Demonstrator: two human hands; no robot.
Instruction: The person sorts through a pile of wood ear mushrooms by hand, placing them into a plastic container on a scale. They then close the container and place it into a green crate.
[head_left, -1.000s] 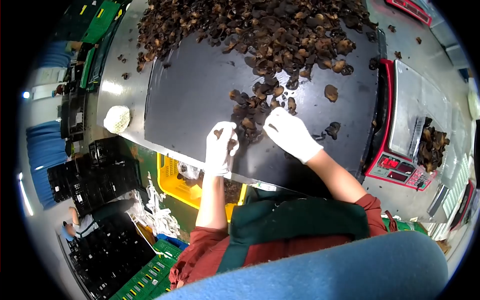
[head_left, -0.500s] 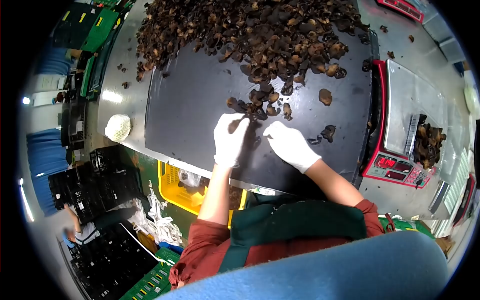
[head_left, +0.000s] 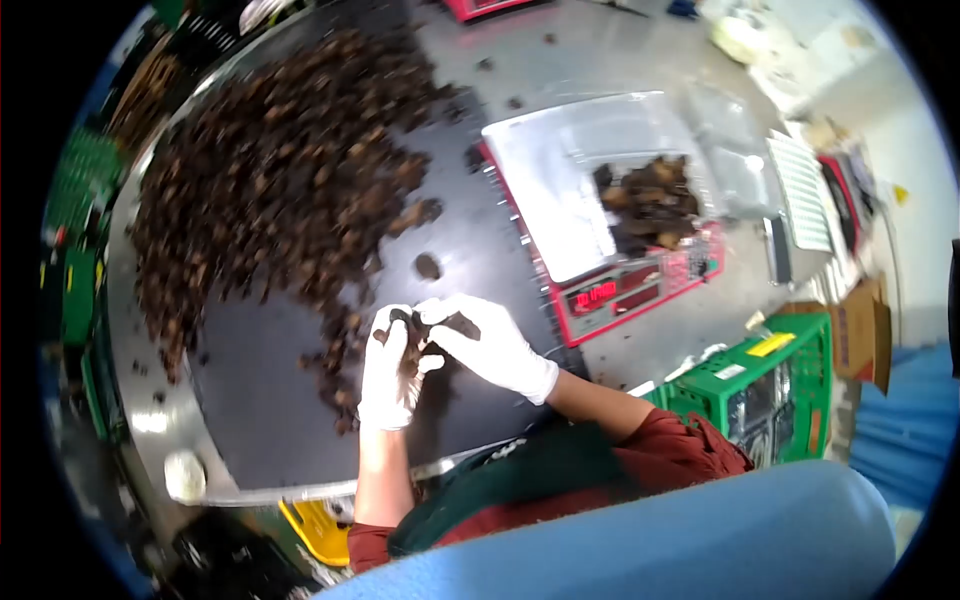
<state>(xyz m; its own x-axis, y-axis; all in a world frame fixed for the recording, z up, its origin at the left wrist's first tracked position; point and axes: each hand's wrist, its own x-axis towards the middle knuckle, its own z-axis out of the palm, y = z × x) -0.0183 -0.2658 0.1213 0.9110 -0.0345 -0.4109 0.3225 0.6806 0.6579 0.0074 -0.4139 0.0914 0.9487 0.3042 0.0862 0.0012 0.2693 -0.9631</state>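
My left hand (head_left: 386, 372), in a white glove, is curled round some dark brown wood ear mushrooms (head_left: 411, 350) above the black mat. Close against it, my right hand (head_left: 492, 350), gloved too, has its thumb and fingers bent round a dark piece. Motion blur hides the exact grip. A large heap of wood ear mushrooms (head_left: 290, 160) covers the far left of the mat, and a loose piece (head_left: 428, 266) lies just beyond my hands. To the right, a clear plastic tray (head_left: 705, 180) holding more pieces rests on a red digital scale (head_left: 612, 297) with lit red figures.
The black mat (head_left: 270, 400) lies on a metal table (head_left: 455, 60). A white netted ball (head_left: 185, 476) sits at the table's near left corner. Below the edge are a yellow crate (head_left: 318, 532) and, at right, a green crate (head_left: 770, 375). Clear trays (head_left: 735, 150) stand beyond the scale.
The view has swung right, bringing the scale nearer the middle. My hands, apart before, have come together with wood ear mushrooms between them.
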